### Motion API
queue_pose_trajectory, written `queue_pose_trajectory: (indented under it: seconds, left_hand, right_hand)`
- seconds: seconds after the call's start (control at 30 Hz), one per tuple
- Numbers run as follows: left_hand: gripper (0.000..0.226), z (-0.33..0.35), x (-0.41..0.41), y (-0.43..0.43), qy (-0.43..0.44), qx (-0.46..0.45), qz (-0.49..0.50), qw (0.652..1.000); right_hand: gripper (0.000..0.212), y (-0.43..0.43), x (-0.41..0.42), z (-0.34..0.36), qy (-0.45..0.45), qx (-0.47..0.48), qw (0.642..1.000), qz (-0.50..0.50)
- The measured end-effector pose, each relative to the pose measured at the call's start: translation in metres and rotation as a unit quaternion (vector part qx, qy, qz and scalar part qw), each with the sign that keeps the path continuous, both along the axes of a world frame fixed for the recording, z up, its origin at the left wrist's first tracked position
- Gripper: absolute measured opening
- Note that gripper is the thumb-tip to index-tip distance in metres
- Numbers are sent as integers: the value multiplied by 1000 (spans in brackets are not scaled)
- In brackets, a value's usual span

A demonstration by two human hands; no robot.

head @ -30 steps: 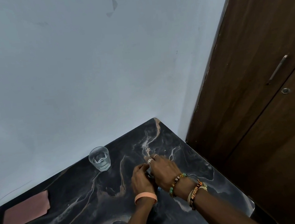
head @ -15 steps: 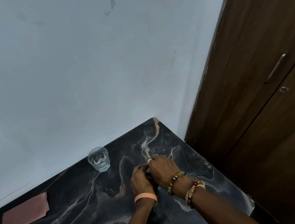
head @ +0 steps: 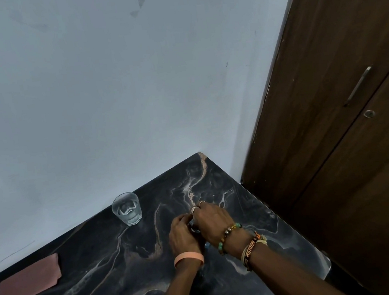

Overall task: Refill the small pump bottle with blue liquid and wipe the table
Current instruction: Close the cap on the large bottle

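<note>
Both my hands are closed together over a small object on the dark marble table [head: 229, 182]. My left hand [head: 183, 236] wraps it from the left and my right hand [head: 212, 219] covers it from above. Only a sliver of the small pump bottle [head: 207, 245] shows below my hands, with a hint of blue; the rest is hidden. A pink cloth [head: 27, 283] lies flat at the table's far left.
A clear glass [head: 126, 208] with a little water stands near the wall, left of my hands. A pale wall backs the table. A dark wooden cupboard [head: 346, 130] with a metal handle stands to the right.
My hands stay clasped over the bottle at the same spot; the fingers shift only slightly. The view has tilted a little.
</note>
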State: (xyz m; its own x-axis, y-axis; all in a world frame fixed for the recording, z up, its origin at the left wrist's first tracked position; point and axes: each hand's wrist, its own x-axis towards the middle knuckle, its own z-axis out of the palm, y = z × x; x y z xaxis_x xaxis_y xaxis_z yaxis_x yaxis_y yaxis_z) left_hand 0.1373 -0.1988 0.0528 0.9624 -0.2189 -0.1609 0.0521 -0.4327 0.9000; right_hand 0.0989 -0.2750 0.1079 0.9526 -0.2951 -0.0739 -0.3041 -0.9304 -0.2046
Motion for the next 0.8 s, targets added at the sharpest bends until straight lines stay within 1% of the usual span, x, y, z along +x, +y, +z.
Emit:
queue_pose_trajectory:
  seconds: [0.1,0.13,0.17,0.2,0.23,0.27,0.3,0.33,0.37,0.4,0.43,0.5,0.57,0.63,0.67,0.7,0.73,0.8]
  left_hand:
    - [22,4,0,1,70,-37,7,997]
    - [31,2,-2,1,98,-49,-2,994]
    - [39,2,-2,2,122,-68,12,990]
    - [41,1,0,0,131,-90,27,987]
    - [35,1,1,0,143,-92,20,985]
    - [27,2,-1,0,122,-78,13,989]
    - [18,5,-1,0,90,-68,15,994]
    - [13,9,-1,0,63,-72,32,995]
    - [13,9,-1,-1,53,-75,38,995]
    - [14,11,-2,-3,61,-76,38,995]
    - [13,12,-2,-2,61,-73,28,995]
    - [15,14,-3,-1,88,-105,68,988]
    - [15,14,-3,-4,158,-137,64,976]
    - [17,13,-1,-2,149,-136,81,976]
    - [17,14,-2,-1,164,-150,71,972]
    - [18,12,-2,-1,170,-159,58,971]
    - [20,10,-1,-2,158,-161,62,972]
    - [21,5,-2,-2,105,-99,30,989]
  right_hand:
    - [52,0,0,0,-8,11,1000,3]
    - [52,0,-1,0,-7,10,1000,3]
    - [44,1,-1,1,-6,4,1000,4]
    - [33,1,-1,1,-4,-1,1000,5]
    - [26,0,-1,1,-6,-4,1000,4]
    - [23,1,-1,2,-8,-6,1000,2]
    - [25,1,-1,2,-12,-6,1000,1]
    - [31,0,-1,1,-19,-5,1000,2]
    - [39,0,-1,0,-23,-1,1000,4]
    - [44,0,-1,0,-22,2,1000,7]
    - [42,0,-1,0,-18,-1,1000,10]
    - [28,0,-1,-1,-11,-9,1000,12]
    - [23,1,0,0,-11,-11,1000,10]
    - [30,0,1,-1,-21,-7,1000,9]
    - [36,0,0,-2,-22,-1,1000,9]
    - [37,0,0,-2,-20,2,1000,10]
    - [32,0,0,-2,-17,-2,1000,12]
    - [22,-1,1,-2,-12,-8,1000,7]
